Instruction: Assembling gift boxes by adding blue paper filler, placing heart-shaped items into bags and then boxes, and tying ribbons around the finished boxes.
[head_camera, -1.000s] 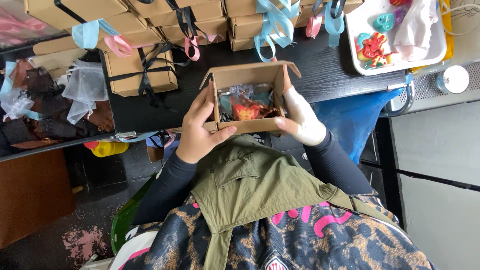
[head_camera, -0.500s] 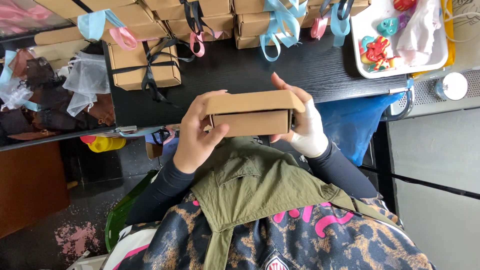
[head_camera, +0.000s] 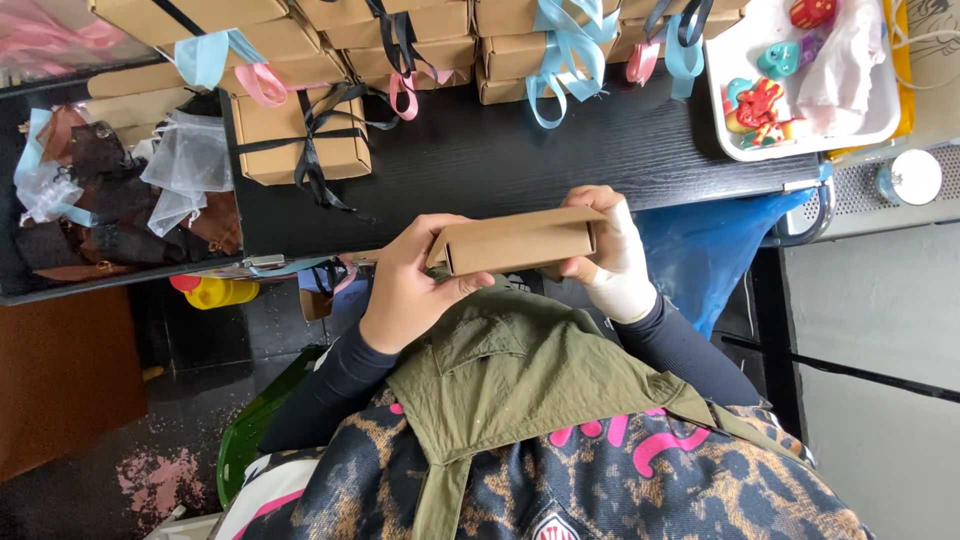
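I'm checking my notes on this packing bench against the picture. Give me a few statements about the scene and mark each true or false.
1. Both hands hold a brown cardboard box. True: the left hand grips one end, the right hand the other.
2. The box in the hands is open and shows its contents. False: its lid is shut.
3. A box tied with black ribbon sits on the black table. True.
4. The white tray is empty. False: it holds small colourful items.
5. The ribbons on the stacked boxes are all black. False: some are light blue and pink.
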